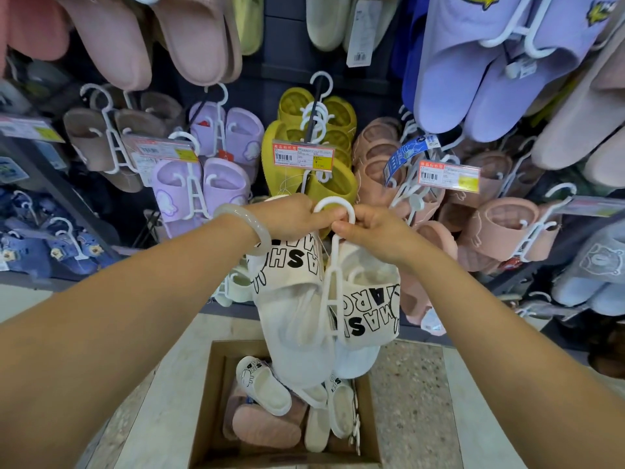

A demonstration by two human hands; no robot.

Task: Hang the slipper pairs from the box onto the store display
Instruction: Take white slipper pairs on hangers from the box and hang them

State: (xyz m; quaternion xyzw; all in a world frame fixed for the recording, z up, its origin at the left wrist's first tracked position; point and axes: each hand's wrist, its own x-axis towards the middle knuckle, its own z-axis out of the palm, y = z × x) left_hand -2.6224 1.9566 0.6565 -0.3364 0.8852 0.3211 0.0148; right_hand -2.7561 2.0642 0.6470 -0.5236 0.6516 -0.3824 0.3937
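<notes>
A white slipper pair (304,313) with black lettering hangs on a white plastic hanger (333,262) in front of the display. My left hand (292,214) and my right hand (372,231) both grip the hanger's hook (333,206) at its top. The hook is just below the yellow slippers (324,154) on the display peg (313,113). Below, an open cardboard box (209,394) on the floor holds more white slippers (262,384) and pink slippers (265,426).
The display wall is crowded with hung pairs: lilac (203,184) at left, brown (101,143) further left, pink (507,228) at right, purple (490,72) above right. Price tags (302,154) stick out on the pegs. Speckled floor (406,401) surrounds the box.
</notes>
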